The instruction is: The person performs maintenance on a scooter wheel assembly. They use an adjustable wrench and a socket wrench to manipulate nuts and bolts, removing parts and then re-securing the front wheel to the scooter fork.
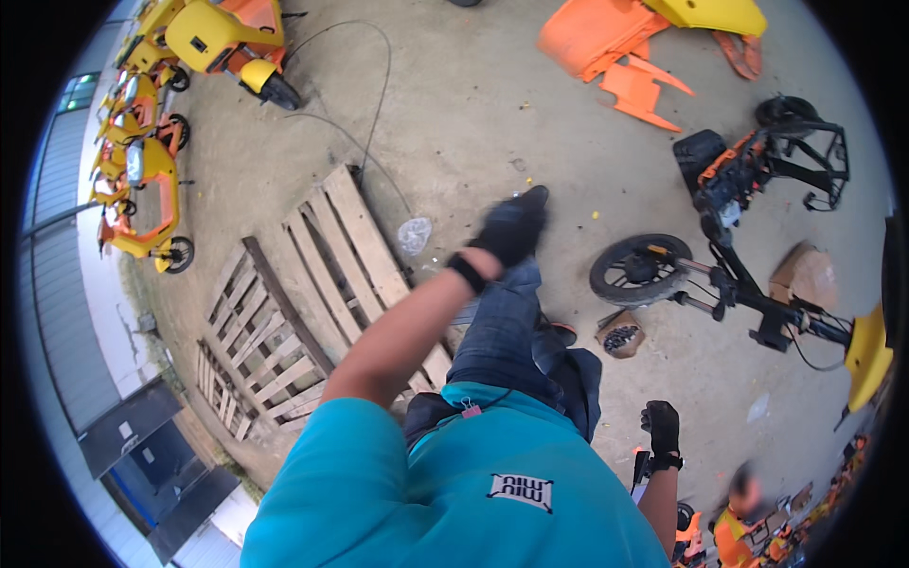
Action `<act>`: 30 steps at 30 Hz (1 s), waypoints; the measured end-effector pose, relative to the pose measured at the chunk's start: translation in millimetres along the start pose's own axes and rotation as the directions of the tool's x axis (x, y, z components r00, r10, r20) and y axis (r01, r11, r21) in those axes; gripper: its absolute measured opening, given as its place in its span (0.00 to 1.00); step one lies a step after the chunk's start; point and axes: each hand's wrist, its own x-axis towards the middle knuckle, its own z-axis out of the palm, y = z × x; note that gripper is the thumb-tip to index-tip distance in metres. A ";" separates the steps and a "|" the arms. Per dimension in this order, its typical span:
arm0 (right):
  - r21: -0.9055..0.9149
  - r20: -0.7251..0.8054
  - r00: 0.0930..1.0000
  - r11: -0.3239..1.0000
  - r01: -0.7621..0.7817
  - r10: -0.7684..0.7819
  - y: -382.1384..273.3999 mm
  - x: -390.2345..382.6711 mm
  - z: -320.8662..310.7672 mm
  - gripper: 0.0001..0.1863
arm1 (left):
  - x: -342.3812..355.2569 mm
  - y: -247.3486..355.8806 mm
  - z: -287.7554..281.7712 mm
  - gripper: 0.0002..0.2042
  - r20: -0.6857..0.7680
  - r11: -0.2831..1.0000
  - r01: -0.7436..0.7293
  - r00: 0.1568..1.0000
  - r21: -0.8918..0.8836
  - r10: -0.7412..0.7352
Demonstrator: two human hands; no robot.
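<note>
My left hand point(507, 227), in a black glove with a watch-like band at the wrist, swings out over my jeans and the floor, blurred by motion, so its fingers are unclear. Low on the right, beside my body, my right hand point(661, 426), also gloved, has its fingers curled; what they hold, if anything, is hidden. Right of my legs stands a partly stripped scooter frame point(720, 289) with a black front wheel point(639, 270) and a yellow front panel. A small cardboard box of dark parts point(620, 336) lies below that wheel.
Wooden pallets point(355, 256) lie left of my legs, near a cable and plastic bag point(415, 237). Yellow-orange scooters point(151, 199) line the left. Orange and yellow body panels point(625, 47) lie at upper right, another cardboard piece point(805, 275) at right. A person point(734, 530) is at lower right.
</note>
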 end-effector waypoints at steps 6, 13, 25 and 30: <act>0.204 -0.076 0.997 0.979 0.002 0.014 19.7 -44.4 -27.9 0.11 | -179.1 -209.0 -92.4 0.11 0.089 0.634 0.330 0.840 0.700 -0.536; 0.379 -0.274 0.951 0.925 -0.032 0.145 27.4 -84.5 -7.8 0.11 | -162.2 -150.0 -108.4 0.10 0.253 0.318 0.932 0.270 0.175 -0.929; 0.878 -0.341 0.763 0.476 0.049 0.550 58.6 -180.8 183.3 0.11 | 222.4 88.3 5.5 0.05 0.581 0.904 0.403 0.774 -0.142 -0.254; 0.965 -0.165 0.748 0.263 -0.014 0.643 91.4 -208.7 303.1 0.12 | 230.9 146.1 91.0 0.07 0.755 0.979 0.191 0.652 -0.073 -0.071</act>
